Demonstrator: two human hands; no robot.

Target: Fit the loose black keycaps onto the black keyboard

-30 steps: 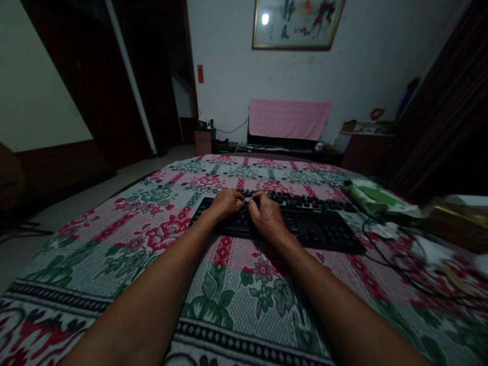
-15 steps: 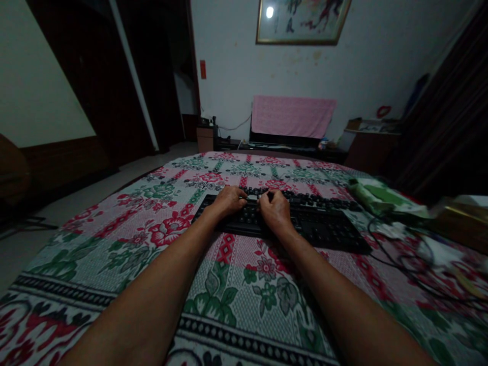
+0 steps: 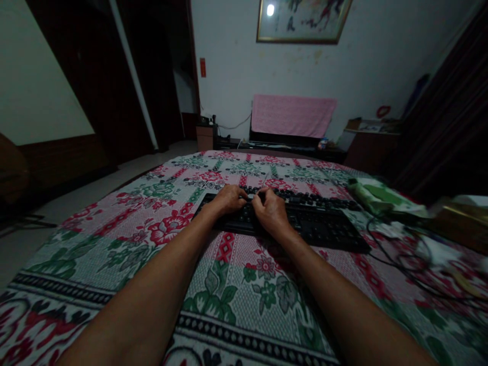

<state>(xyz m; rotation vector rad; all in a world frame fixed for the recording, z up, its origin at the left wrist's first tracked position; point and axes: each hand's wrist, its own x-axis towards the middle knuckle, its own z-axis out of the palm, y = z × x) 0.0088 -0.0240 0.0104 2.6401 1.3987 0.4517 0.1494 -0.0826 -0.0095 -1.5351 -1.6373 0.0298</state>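
Observation:
A black computer keyboard (image 3: pixel 324 229) lies on the patterned cloth, with several loose black keycaps (image 3: pixel 316 199) strewn along its far edge. My left hand (image 3: pixel 229 198) is over the keyboard's left part, fingers curled and thumb close to the index finger. Over the middle is my right hand (image 3: pixel 270 209), its thumb and index finger pinched together. Between the fingertips of both hands shows a small pale sliver (image 3: pixel 250 196), too small and dark to name. The keys under both hands are hidden.
A black cable (image 3: pixel 385 262) runs from the keyboard's right end. Crumpled white tissue (image 3: pixel 392 230), a green-and-white packet (image 3: pixel 381 195) and a brown box (image 3: pixel 461 221) sit on the right. Beyond the table, a pink towel (image 3: pixel 293 116) covers a screen.
My right hand has shifted slightly left, nearer to my left hand, still pinched. My left hand has hardly moved. The keyboard stays in place.

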